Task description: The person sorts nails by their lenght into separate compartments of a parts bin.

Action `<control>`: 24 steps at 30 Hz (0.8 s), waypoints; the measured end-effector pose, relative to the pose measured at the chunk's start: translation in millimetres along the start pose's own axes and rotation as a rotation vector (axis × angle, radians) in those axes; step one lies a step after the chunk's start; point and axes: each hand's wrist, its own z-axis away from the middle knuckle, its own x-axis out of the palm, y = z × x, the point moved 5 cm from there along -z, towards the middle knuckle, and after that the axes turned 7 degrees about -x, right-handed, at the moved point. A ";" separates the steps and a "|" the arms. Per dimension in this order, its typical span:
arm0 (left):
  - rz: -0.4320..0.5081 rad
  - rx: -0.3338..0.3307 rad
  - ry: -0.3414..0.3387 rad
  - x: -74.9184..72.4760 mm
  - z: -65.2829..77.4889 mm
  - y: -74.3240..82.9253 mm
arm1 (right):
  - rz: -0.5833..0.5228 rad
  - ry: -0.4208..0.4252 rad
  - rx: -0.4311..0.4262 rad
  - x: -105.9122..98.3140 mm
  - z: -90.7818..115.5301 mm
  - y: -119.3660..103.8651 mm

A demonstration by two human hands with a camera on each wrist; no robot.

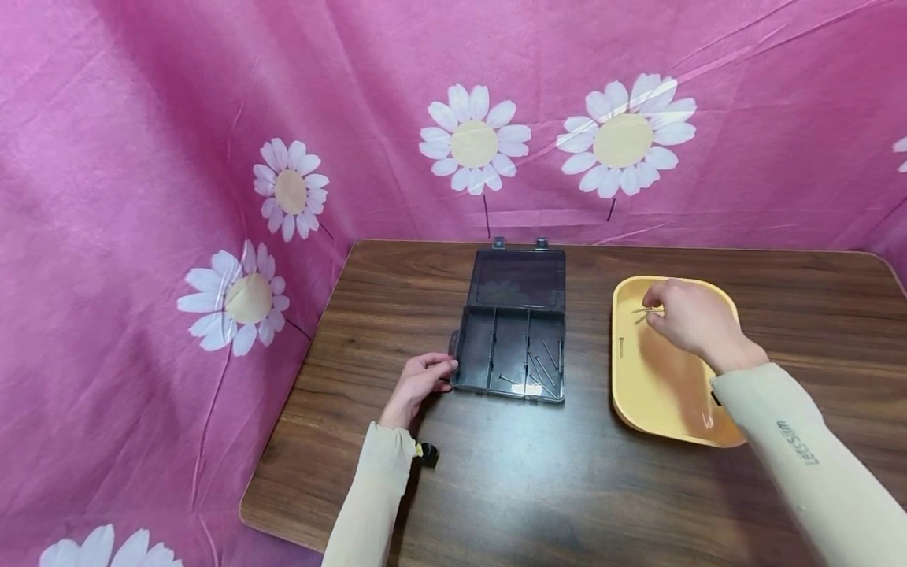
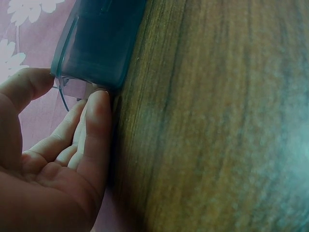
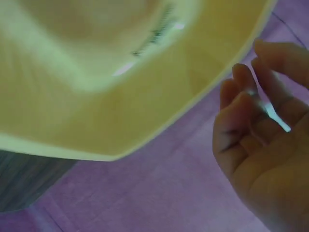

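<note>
A dark see-through compartment box (image 1: 475, 346) lies with its lid (image 1: 520, 277) folded back. My left hand (image 1: 418, 382) grips its near left side, thumb at the upper edge and fingers low down by a clear latch (image 2: 75, 88). Several screws (image 1: 542, 370) lie in the middle and right compartments. Over the yellow tray (image 1: 655, 386), my right hand (image 1: 697, 319) has curled fingers, and a thin screw (image 1: 641, 311) shows between thumb and finger. Another screw (image 1: 621, 347) lies by the tray's left wall. In the right wrist view, thin screws (image 3: 154, 36) lie crossed in the tray's corner.
A brown wood-grain table (image 1: 496, 488) carries the box and tray, with bare wood between them. Behind it and to its left hangs a pink cloth (image 1: 368, 157) with white daisies. A small black and yellow item (image 1: 427, 454) sits at my left cuff.
</note>
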 end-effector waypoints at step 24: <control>-0.014 0.002 -0.005 -0.6 -2.9 -1.7 | 0.031 -0.218 0.032 54.8 -14.4 37.5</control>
